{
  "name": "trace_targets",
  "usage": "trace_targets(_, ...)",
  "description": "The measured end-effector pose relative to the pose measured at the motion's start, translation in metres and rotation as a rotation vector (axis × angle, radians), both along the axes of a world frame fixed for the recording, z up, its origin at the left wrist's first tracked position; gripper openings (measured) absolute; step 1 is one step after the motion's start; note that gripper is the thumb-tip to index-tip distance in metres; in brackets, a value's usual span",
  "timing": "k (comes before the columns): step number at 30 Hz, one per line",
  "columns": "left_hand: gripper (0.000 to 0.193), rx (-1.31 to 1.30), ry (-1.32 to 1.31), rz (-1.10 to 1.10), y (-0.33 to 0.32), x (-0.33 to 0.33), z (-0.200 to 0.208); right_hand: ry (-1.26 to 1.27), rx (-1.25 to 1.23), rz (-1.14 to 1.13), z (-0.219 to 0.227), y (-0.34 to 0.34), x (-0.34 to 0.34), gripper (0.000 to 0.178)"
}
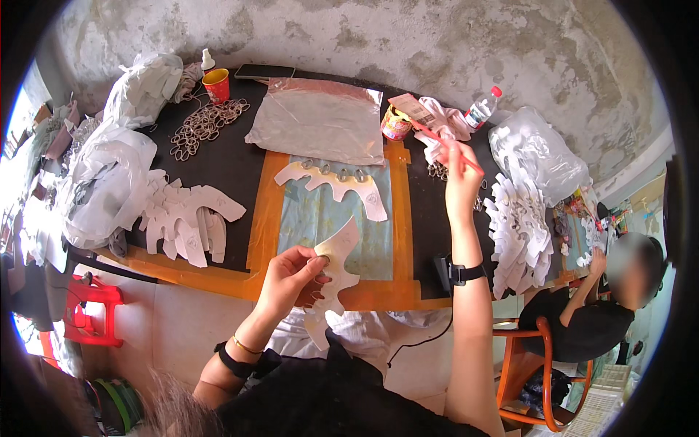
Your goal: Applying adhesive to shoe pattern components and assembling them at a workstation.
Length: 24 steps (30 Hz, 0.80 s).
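Note:
My left hand [295, 275] pinches a white cut-out piece [341, 246] with a scalloped edge, held up over the table's front edge. My right hand [460, 178] is raised at the right, its fingers closed round a thin red stick [435, 135]. The stick's far end reaches the open yellow-and-red can [395, 125]; whether it has a brush tip I cannot make out. Another white cut-out [335, 182] lies on the pale blue sheet [375, 247], with several metal rings [342, 175] along its upper edge.
Stacks of white cut-outs lie left [186, 218] and right [520, 233]. Linked metal rings [207, 127] lie by a red cup [216, 85]. Behind the sheet is a silvery bag [317, 120]; a bottle [482, 109] stands back right. A person [590, 313] sits at the right.

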<state>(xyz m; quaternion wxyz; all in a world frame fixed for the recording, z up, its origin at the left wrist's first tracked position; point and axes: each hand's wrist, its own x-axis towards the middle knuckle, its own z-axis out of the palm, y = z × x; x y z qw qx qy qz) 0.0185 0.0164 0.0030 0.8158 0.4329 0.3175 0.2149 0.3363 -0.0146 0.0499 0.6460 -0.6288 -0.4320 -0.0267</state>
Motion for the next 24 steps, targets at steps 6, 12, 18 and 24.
trace_targets(6, 0.019, 0.016, 0.021, -0.002, 0.002, 0.000, 0.000, -0.552, -0.201, 0.076, 0.023, -0.005, -0.032, 0.011)
trace_targets(12, 0.019, 0.030, 0.014, -0.007, 0.006, 0.002, -0.001, -0.773, -0.290, 0.113, 0.022, -0.011, -0.044, 0.014)
trace_targets(18, 0.019, 0.008, 0.041, -0.008, 0.005, 0.004, 0.001, -0.414, -0.161, -0.063, 0.021, -0.024, -0.039, 0.013)
trace_targets(24, 0.014, 0.049, -0.021, 0.046, -0.008, 0.000, -0.006, 0.669, 0.388, 0.111, 0.028, -0.057, -0.030, 0.026)
